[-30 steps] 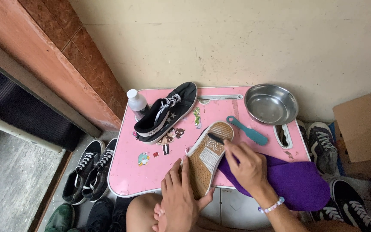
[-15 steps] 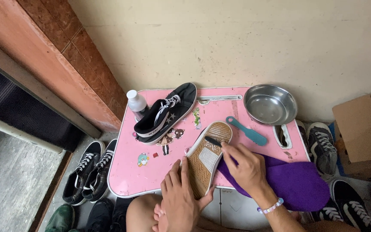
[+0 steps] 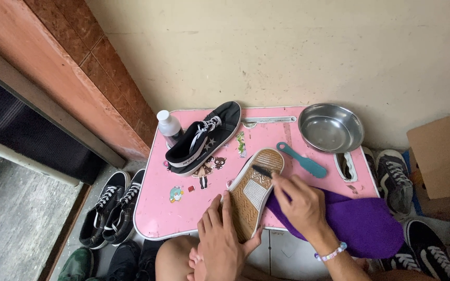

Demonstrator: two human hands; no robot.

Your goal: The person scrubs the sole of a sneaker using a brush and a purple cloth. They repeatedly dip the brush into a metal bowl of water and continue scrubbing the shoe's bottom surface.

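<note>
Low in the frame's centre, the left hand (image 3: 224, 240) clasps an upturned sneaker (image 3: 252, 191), sole up on the pink surface (image 3: 154, 211). Beside it, the right hand (image 3: 299, 203) pinches a small dark brush (image 3: 262, 171) against the sole, above a purple cloth (image 3: 363, 221).

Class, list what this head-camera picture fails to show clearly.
- Tool in the right hand: only a dark tip on the upturned shoe shows; the fingers hide the rest.
- Purple cloth: what is under it is covered.
- Green shoe: cut off by the bottom edge.
</note>
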